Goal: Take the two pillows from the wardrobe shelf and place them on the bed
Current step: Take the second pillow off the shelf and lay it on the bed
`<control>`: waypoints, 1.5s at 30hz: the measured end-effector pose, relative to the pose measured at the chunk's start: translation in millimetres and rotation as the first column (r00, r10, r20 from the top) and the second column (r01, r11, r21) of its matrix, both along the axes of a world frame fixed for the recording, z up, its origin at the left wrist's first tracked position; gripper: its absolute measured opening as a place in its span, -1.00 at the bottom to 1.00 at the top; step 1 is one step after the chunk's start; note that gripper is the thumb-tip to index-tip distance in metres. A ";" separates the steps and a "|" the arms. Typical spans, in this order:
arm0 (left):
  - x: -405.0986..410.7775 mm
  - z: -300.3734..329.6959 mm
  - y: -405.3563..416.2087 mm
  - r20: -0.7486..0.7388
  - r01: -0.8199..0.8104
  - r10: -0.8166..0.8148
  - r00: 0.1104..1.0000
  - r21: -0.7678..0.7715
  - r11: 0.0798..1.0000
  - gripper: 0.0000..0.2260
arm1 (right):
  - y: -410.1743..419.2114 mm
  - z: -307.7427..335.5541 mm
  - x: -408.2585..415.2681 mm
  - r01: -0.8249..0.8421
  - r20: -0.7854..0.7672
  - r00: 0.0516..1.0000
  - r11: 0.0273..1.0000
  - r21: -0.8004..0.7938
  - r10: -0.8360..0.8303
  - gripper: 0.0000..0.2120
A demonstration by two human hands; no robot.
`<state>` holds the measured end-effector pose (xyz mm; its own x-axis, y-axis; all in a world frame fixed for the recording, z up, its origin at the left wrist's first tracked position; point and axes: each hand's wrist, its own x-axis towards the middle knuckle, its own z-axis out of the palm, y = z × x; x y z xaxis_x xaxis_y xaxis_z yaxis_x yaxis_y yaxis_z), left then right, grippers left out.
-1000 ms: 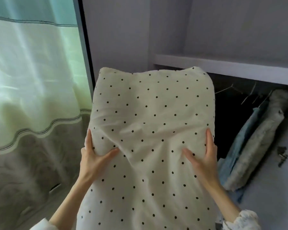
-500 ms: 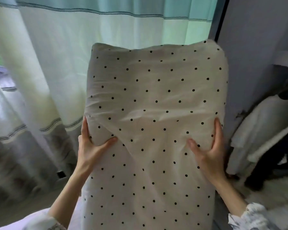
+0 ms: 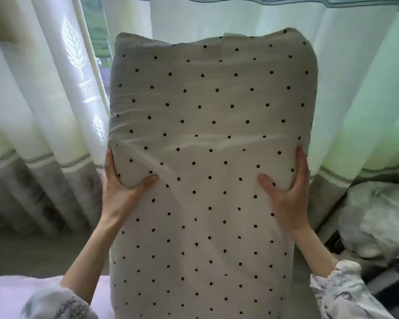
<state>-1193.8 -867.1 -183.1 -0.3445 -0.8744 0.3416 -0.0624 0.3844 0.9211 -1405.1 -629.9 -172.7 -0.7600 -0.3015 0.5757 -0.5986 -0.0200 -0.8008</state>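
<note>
Pillow (image 3: 207,146), cream with black dots, held upright at chest height before the curtains (image 3: 355,88). Left hand (image 3: 121,194) and right hand (image 3: 288,196) each grip 1 side edge, thumbs pressed into the front, fingers wrapped behind and hidden. Pillow's lower end is cut off. No legible writing.

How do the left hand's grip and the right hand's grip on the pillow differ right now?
The left hand grips the pillow on its left edge; the right hand grips its right edge. The left hand's thumb points right across the front, the right hand's points left. The left forearm shows bare to a sleeve near the frame's bottom; the right hand's sleeve cuff begins higher. Both sit at about the same height, thumbs in front, fingers along the edges.
</note>
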 end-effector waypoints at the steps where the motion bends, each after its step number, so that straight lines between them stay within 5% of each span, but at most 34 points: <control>1: -4.6 -3.1 -9.6 0.001 -0.047 0.047 0.999 0.002 0.999 -0.01 | -19.3 -2.9 -14.1 -0.029 -0.004 1.000 0.999 0.014 0.029 -0.17; 10: -65.2 -8.1 -86.3 -0.057 -0.390 0.389 0.919 -0.002 0.921 0.03 | -192.6 13.4 -141.7 -0.363 -0.060 0.928 0.928 0.082 0.368 -0.12; 18: -47.7 -18.1 -140.6 -0.061 -0.677 0.680 0.731 0.066 0.733 0.09 | -347.5 15.5 -152.9 -0.645 -0.052 0.755 0.755 0.120 0.654 -0.14; 31: 74.0 -40.0 -263.2 -0.078 -0.926 0.926 0.370 0.044 0.374 0.01 | -613.9 -17.8 -12.0 -0.931 -0.021 0.339 0.339 0.136 0.941 -0.18; 45: 178.9 -24.1 -378.2 -0.051 -0.999 0.999 -0.019 0.047 -0.017 0.06 | -828.4 -0.6 149.5 -0.986 0.025 -0.031 -0.035 0.161 0.999 -0.11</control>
<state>-1014.9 -1245.3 -207.2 0.8955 -0.3119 0.3175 -0.3406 -0.0212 0.9400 -1255.7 -1458.3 -173.4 0.4143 -0.7603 0.5002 -0.0913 -0.5816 -0.8083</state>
